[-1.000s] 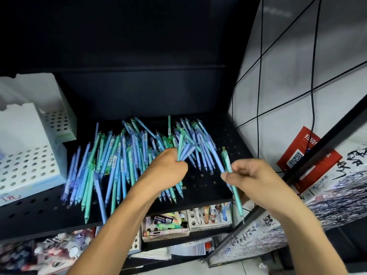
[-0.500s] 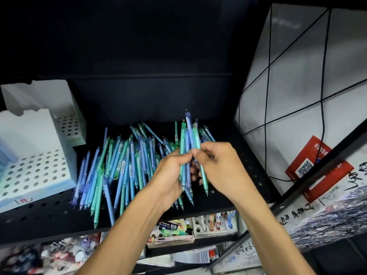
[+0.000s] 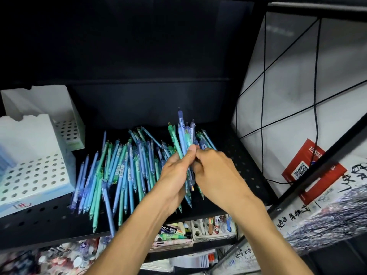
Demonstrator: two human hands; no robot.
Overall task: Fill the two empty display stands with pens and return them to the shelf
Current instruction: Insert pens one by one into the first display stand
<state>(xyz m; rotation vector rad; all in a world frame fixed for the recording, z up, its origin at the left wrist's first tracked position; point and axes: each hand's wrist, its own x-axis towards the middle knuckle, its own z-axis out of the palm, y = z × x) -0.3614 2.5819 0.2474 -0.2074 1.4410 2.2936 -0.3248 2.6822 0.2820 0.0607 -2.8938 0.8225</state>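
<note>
Black perforated shelf [image 3: 244, 165] in a stationery shop, with white tiled wall at the right of the frame. At the far left stand two white display stands: the nearer stand [image 3: 33, 175] at the left edge, its holed top showing no pens, and the second stand [image 3: 67, 130] just behind it toward the upper left, also with bare holes in view. Both sit on the shelf, well apart from the hands, evidently waiting to be filled.

Across the middle of the frame a loose pile of blue and green pens [image 3: 119, 169] lies fanned on the shelf, tips pointing toward the viewer. Right of centre, a person's left hand [image 3: 174, 175] is curled around a bundle of pens [image 3: 184, 135] held roughly upright, clicker ends rising above the fist. The right hand [image 3: 214, 171] meets it from the right, fingers bent in against the bundle; whether it pinches a single pen or only steadies the bunch cannot be told. The upright hold looks meant to square the pens so they can be dropped into the holes.

At the right of the frame a red QR-code sign [image 3: 309, 169] hangs on the wall. Below the shelf, a lower tier holds assorted stationery [image 3: 178, 235].
</note>
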